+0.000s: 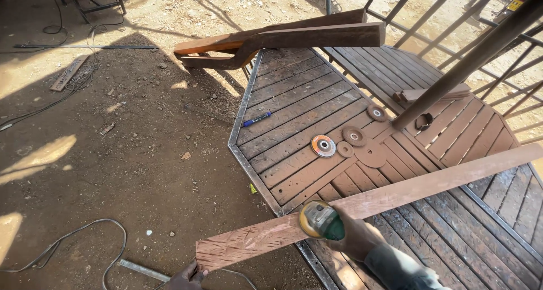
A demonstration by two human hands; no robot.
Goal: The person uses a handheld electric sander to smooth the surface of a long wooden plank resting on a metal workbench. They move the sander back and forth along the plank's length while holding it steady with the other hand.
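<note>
Labels and signs in view: two.
Round orange-and-white label on grinding disc (pixel 323 146) lying on the slatted metal panel (pixel 294 106); small yellow tag (pixel 515 5) at top right edge.

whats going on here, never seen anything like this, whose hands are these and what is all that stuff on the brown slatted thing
There is one picture, taken by a camera worn on a person's head, looking down at their own two bare hands. No machine arm is involved.

The right hand grips an angle grinder, whose spinning disc meets a long rusty flat metal bar. The left hand, at the bottom edge, holds that bar's near end.

The bar lies across a brown slatted metal panel that stands over dirt ground. On the panel lie several loose grinder discs, a blue marker pen and, farther back, a shaped piece of metal. Cables trail over the ground to the left.
</note>
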